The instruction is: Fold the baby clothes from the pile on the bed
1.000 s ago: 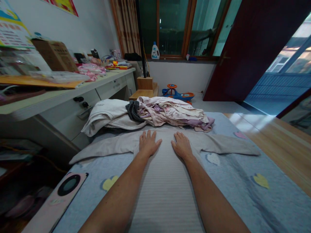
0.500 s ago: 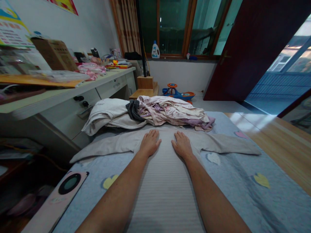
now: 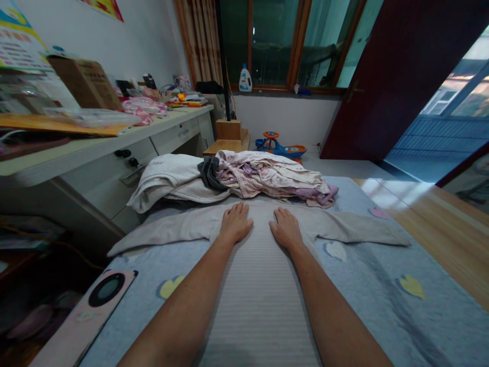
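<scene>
room: bedroom-like space, dim light. a dark red door (image 3: 397, 76) stands open at upper right, a wood-framed window (image 3: 273, 46) is straight ahead, and a white desk with drawers (image 3: 103, 171) runs along the left side of the bed.

bed: blue-grey sheet with heart shapes (image 3: 439, 326) fills the lower frame. a pink panel with a black ring (image 3: 105, 290) lies at its near left corner; what it is cannot be told.

garment: a striped grey-beige long-sleeved top (image 3: 260, 306) lies flat and face-up or face-down (cannot tell) on the sheet, centred on the bed. its body runs to the near edge of the frame, and its sleeves stretch out straight toward the bed's left and right edges.

far end of bed: a heap of pale pink and lilac clothes (image 3: 267, 176) lies just beyond the top, with a folded white cloth (image 3: 164, 178) to its left and a dark grey cloth (image 3: 208, 173) tucked between them.

hands: left hand (image 3: 236, 223) and right hand (image 3: 286, 229) both rest palm-down on the top near its far end, to either side of the middle and well apart. both are open, fingers spread and released, grasping nothing.
</scene>
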Demonstrator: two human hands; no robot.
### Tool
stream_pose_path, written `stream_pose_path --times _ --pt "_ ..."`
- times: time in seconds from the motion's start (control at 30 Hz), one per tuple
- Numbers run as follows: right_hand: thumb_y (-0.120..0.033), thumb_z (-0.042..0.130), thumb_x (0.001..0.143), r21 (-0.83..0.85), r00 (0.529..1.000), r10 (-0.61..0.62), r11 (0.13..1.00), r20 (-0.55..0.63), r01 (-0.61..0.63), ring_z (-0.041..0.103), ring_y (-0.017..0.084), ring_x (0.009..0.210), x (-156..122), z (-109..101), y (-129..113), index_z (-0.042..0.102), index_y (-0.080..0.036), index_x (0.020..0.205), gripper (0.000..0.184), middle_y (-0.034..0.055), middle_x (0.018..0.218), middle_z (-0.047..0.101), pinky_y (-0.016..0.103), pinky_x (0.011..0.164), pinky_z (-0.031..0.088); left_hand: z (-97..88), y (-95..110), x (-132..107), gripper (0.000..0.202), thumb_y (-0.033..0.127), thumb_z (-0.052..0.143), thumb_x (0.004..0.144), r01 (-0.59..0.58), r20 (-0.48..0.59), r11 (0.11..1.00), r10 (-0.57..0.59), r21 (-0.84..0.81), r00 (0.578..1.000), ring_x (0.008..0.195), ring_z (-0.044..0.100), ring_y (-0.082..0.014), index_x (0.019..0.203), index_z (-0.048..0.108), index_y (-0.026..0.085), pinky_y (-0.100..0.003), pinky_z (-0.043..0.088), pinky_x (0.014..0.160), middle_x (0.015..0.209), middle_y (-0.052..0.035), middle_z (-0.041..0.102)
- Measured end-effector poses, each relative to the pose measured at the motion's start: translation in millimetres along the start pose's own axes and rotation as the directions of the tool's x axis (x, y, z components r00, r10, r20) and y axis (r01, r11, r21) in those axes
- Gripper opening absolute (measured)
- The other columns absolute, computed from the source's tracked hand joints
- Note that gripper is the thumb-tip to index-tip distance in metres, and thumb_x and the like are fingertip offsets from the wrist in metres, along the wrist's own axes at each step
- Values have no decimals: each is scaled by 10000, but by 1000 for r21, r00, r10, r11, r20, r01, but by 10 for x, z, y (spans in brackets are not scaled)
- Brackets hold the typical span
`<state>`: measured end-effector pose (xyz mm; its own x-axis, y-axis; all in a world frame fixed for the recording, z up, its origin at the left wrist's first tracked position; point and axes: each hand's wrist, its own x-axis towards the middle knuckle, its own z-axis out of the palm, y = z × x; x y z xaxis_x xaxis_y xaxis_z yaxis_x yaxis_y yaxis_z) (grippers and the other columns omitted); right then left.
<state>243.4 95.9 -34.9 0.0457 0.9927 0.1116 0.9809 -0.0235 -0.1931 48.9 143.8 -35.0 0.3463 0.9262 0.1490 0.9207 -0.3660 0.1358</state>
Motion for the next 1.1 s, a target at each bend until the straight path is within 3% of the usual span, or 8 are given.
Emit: stream_pose_path --times 0.33,0.5,0.77,0.9,1.1 --pt "-367 438 975 14 1000 -3 1000 5 3 319 285 1448 6 -2 6 482 -126 1440 526 134 1562 415 425 1168 243 25 -16 -26 596 503 432 965 121 21 992 -122 37 992 1464 303 -357 1490 417 220 -523 260 1159 1583 -143 379" --pt "-370 439 978 12 1000 -6 1000 0 6 329 287 1443 6 -9 4 485 -124 1440 526 134 1564 413 420 1166 248 -6 -73 -83 566 480 418 989 61 30 997 -63 47 998 1461 313 -369 1476 436 194 -541 266 1159 1577 -176 375" --pt "-375 438 977 11 1000 -7 1000 3 7 329 284 1442 9 1 11 488 -131 1436 522 137 1565 410 430 1160 263 -4 -177 -85 446 240 380 998 -92 23 996 92 -14 995 1444 372 -231 1431 473 193 -419 305 1172 1540 -118 453" --pt "-373 438 976 13 1000 -10 1000 -1 10 328 285 1441 5 3 14 489 -131 1434 521 133 1564 412 420 1163 254 0 -174 -88 445 263 397 999 -72 17 997 72 10 997 1434 384 -259 1429 484 187 -406 291 1180 1540 -114 453" --pt "-374 442 975 15 1000 -12 1000 -13 12 332 284 1437 8 16 19 489 -133 1433 519 132 1558 421 418 1160 256 4 -141 -110 491 383 415 1002 -23 23 999 23 22 999 1454 328 -325 1458 449 205 -470 270 1179 1563 -111 417"
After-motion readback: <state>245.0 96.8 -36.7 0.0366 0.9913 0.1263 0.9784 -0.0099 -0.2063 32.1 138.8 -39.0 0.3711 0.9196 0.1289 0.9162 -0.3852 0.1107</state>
